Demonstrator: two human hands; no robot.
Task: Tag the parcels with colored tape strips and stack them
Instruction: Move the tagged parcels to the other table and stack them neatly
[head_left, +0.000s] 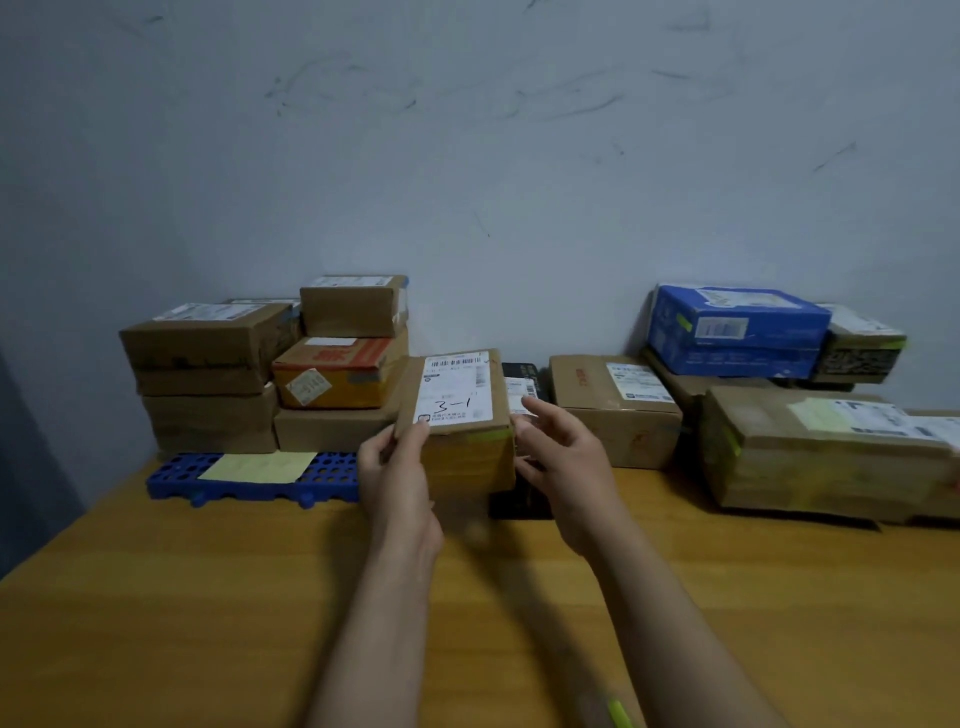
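While the left hand (397, 467) grips its lower left corner, thumb on the white label (454, 389), the brown parcel (470, 460) marked "3-1" stands tilted between both hands over the wooden table (208, 597). The right hand (563, 462) lies against its right side, fingers nearly straight. Behind, a stack of boxes (208, 364) stands left above a blue tray (332, 475); a blue box (737, 332) tops the parcels on the right.

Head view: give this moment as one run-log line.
left hand grips labelled parcel at near-left corner | right hand, fingers relaxed, at its right side | parcel apparently lifted off table, not yet stacked
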